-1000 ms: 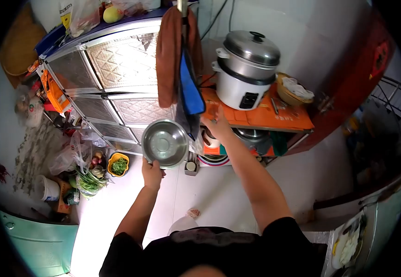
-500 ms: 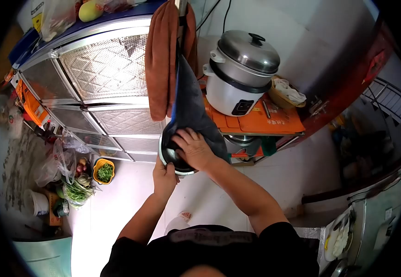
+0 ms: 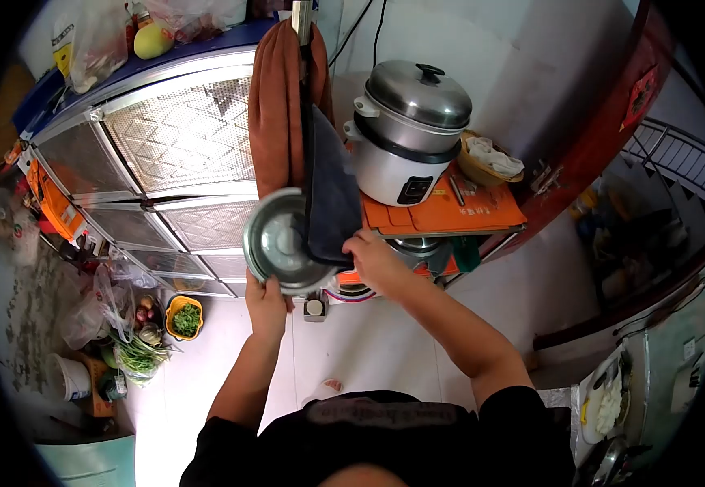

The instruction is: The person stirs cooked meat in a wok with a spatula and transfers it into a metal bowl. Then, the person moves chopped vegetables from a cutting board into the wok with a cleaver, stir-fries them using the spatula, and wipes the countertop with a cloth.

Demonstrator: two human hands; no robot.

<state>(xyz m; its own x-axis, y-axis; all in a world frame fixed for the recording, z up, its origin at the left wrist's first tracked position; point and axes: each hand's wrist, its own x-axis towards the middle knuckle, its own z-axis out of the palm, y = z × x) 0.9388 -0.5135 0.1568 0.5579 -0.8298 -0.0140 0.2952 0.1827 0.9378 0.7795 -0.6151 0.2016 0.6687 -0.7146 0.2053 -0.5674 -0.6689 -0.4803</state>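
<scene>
Taking the metal bowl [image 3: 265, 243] as the centre of a clock, with twelve at the top of the view, the left hand [image 3: 266, 307] is at its near rim, just past six o'clock; it is closed in a grip there, thumb over the edge and the other fingers mostly hidden below. The bowl is held up off the floor, its opening facing the head camera, with nothing seen in the part of its inside that shows. The right hand [image 3: 375, 264] is at three o'clock, its fingers bent and drawn together on the lower edge of the dark cloth [image 3: 332, 191]; it is partly closed, and where its thumb lies I cannot tell. The cloth hangs down between the hands and overlaps the bowl's right side; whether it presses on the metal is unclear. Lower down, at eight o'clock, a yellow basin [image 3: 173, 326] of chopped greens [image 3: 186, 319] stands on the floor, with long green stalks [image 3: 140, 357] beside it. At twelve o'clock hangs a brown towel [image 3: 275, 114], and at about two o'clock a rice cooker [image 3: 397, 174] with its steel lid [image 3: 417, 93] on stands on an orange surface [image 3: 482, 213], a woven basket [image 3: 482, 173] holding a white cloth [image 3: 494, 157] just beyond it. Farthest, at eleven o'clock, a pale round fruit [image 3: 152, 40] rests on the blue cabinet top [image 3: 198, 45]
</scene>
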